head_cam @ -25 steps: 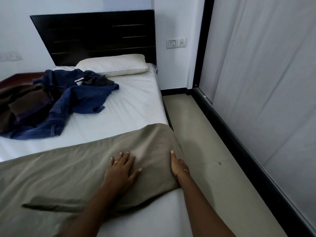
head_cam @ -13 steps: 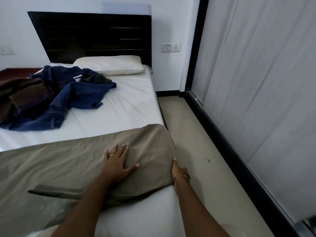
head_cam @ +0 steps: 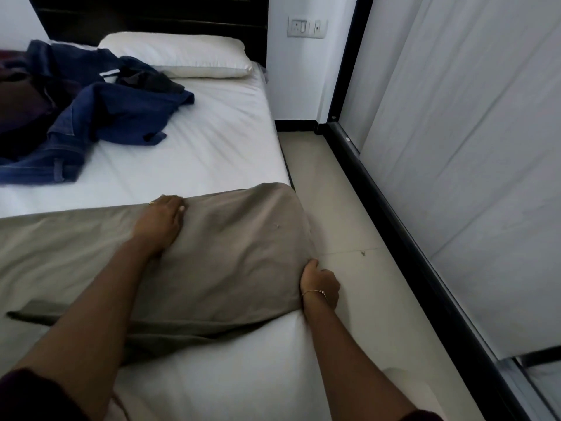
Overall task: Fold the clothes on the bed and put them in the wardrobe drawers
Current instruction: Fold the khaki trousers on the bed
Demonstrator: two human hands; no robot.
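A khaki-olive garment (head_cam: 236,256) lies spread flat across the near part of the white bed (head_cam: 212,153), its right end hanging over the bed's edge. My left hand (head_cam: 162,221) sits at the garment's far edge with the fingers curled over the cloth. My right hand (head_cam: 320,282) is at the bed's right edge, the thumb on top and the fingers tucked under the garment's hanging end. A heap of blue denim clothes (head_cam: 100,117) with dark brown pieces (head_cam: 21,101) lies at the bed's far left.
A white pillow (head_cam: 179,54) leans against the dark headboard (head_cam: 151,16). A narrow strip of beige floor (head_cam: 349,238) runs between the bed and the pale sliding wardrobe doors (head_cam: 455,177) on the right. A switch plate (head_cam: 306,27) is on the wall.
My left hand slid from the garment's middle, where it lay flat, up to its far edge and curled there. My right hand stayed at the hanging end. The camera tipped downward.
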